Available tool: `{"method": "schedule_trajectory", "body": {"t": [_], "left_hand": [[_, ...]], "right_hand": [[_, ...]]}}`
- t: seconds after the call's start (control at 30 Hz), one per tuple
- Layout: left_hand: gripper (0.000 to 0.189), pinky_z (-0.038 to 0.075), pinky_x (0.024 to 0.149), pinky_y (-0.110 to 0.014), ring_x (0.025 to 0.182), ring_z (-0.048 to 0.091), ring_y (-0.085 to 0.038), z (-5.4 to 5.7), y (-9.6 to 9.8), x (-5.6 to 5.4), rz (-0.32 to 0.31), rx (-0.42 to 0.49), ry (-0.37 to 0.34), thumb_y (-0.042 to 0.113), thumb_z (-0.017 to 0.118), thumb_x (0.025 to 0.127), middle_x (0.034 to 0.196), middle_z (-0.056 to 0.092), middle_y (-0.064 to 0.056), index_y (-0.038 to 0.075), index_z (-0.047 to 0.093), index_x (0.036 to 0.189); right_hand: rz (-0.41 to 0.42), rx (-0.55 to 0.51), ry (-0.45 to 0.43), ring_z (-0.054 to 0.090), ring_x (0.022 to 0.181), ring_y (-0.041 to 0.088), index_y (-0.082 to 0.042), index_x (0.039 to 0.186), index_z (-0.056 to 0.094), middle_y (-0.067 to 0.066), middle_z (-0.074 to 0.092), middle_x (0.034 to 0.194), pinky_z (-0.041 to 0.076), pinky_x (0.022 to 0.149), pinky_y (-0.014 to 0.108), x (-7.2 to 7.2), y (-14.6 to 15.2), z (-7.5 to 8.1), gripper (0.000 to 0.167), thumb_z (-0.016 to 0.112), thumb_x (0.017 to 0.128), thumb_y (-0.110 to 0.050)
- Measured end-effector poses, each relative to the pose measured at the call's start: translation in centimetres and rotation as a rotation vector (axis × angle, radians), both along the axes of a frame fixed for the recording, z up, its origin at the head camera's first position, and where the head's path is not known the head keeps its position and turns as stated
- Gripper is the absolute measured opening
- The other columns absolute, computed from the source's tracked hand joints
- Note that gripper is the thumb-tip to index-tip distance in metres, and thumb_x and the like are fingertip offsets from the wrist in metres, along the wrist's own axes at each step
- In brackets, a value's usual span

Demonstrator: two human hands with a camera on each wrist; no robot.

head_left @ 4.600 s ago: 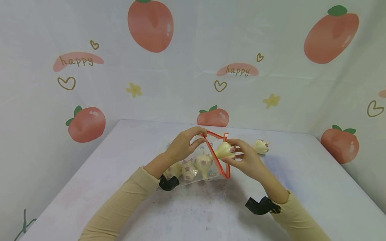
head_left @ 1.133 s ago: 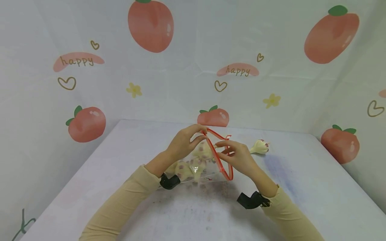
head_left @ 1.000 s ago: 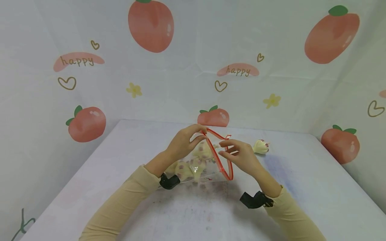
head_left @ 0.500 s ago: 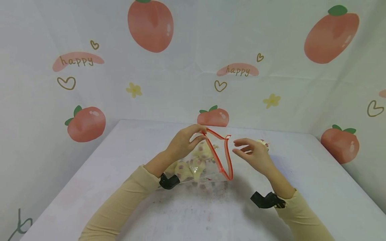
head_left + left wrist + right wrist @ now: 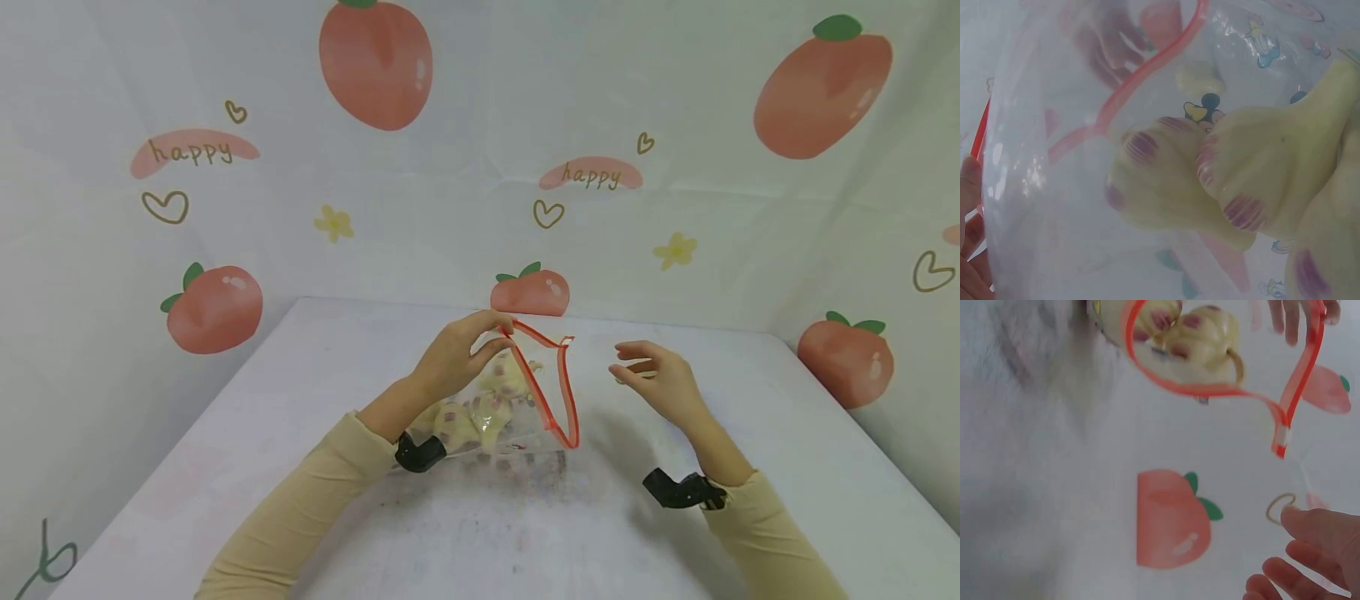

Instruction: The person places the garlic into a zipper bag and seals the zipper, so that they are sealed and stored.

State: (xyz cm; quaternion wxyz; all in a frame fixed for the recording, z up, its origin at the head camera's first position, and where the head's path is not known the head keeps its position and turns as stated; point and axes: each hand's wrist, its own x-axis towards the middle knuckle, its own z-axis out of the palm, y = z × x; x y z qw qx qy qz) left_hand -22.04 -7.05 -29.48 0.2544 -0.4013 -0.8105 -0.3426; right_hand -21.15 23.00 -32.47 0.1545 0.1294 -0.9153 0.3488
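My left hand (image 5: 457, 354) pinches the red zip edge of a clear plastic zip bag (image 5: 567, 392) between thumb and fingers, and the bag's mouth gapes toward the right. Inside lie several garlic bulbs (image 5: 491, 414), cream with purple streaks, also large in the left wrist view as garlic bulbs (image 5: 1260, 165). Right of the mouth, apart from it, my right hand (image 5: 663, 383) hovers with nothing held, its fingers loosely bent and thumb apart. A loose garlic bulb (image 5: 1200, 78) shows dimly through the plastic in the left wrist view; my right hand mostly hides it in the head view.
The white table (image 5: 480, 533) stretches to a white backdrop (image 5: 450, 233) printed with red fruit, hearts and "happy" lettering. Black straps (image 5: 682, 490) sit at both wrists. A red slider tab (image 5: 567, 340) sticks up from the bag's upper corner.
A garlic bulb held by my right hand at the bag's mouth is now inside the bag. That hand has let go and drawn back rightward over the loose bulb; my left hand stays put.
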Motion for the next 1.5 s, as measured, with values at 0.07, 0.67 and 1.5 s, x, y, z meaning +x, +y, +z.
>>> {"method": "schedule_trajectory", "body": {"t": [0.07,0.67,1.5], "left_hand": [[0.015,0.05,0.079,-0.031,0.088,0.059,-0.017,0.0,0.0,0.0,-0.003,0.002,0.003,0.01,0.063,0.088,0.098,0.064,-0.006,0.005,0.059,0.101],[0.014,0.05,0.08,-0.031,0.087,0.059,-0.017,-0.3,0.0,-0.1,-0.017,0.001,0.008,0.009,0.063,0.088,0.096,0.064,-0.008,0.005,0.058,0.101],[0.015,0.05,0.079,-0.03,0.087,0.059,-0.017,-0.3,0.0,-0.1,-0.017,0.0,-0.007,0.01,0.063,0.088,0.096,0.064,-0.006,0.005,0.058,0.101]], "right_hand": [[-0.011,-0.005,-0.005,0.067,0.091,0.037,0.001,0.116,0.06,0.024,0.065,0.109,0.056,0.071,0.034,-0.3,0.5,-0.2,0.036,0.068,0.085,-0.015],[-0.229,-0.04,-0.195,0.044,0.119,0.051,0.007,0.133,0.04,0.037,0.041,0.133,0.041,0.094,0.057,-2.5,4.4,-1.9,0.056,0.059,0.091,-0.023],[-0.23,-0.1,-0.407,0.034,0.128,0.048,0.007,0.143,0.021,0.037,0.032,0.138,0.034,0.105,0.053,-5.1,5.1,-4.6,0.072,0.057,0.091,-0.029]]}}
